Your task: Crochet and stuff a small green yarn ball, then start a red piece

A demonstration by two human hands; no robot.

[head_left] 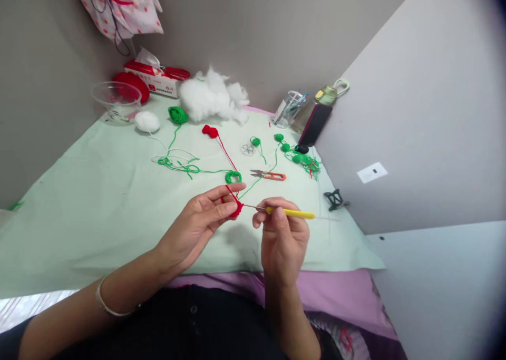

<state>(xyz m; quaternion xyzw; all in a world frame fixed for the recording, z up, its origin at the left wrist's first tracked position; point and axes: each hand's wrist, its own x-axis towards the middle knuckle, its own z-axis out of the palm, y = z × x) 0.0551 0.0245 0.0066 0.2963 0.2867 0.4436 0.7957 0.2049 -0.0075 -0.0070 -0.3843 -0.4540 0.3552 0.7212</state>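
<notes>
A small red crocheted piece (236,210) is pinched between the thumb and fingers of my left hand (203,215), with red yarn running over the raised index finger. My right hand (283,233) grips the yellow handle of a crochet hook (294,213). The hook's thin metal shaft points left and its tip meets the red piece. From beyond the hands, a red strand leads back to a small red yarn bundle (210,132). Just past my left fingertips lies a green yarn ring (233,177).
Orange-handled snips (272,175) lie beyond my right hand. Farther back are white stuffing (213,96), green yarn (177,115), a white yarn ball (147,121), a clear tub (117,101) and a tissue box (154,79). A phone (315,125) leans by a bottle (324,99); a black clip (335,200) sits right.
</notes>
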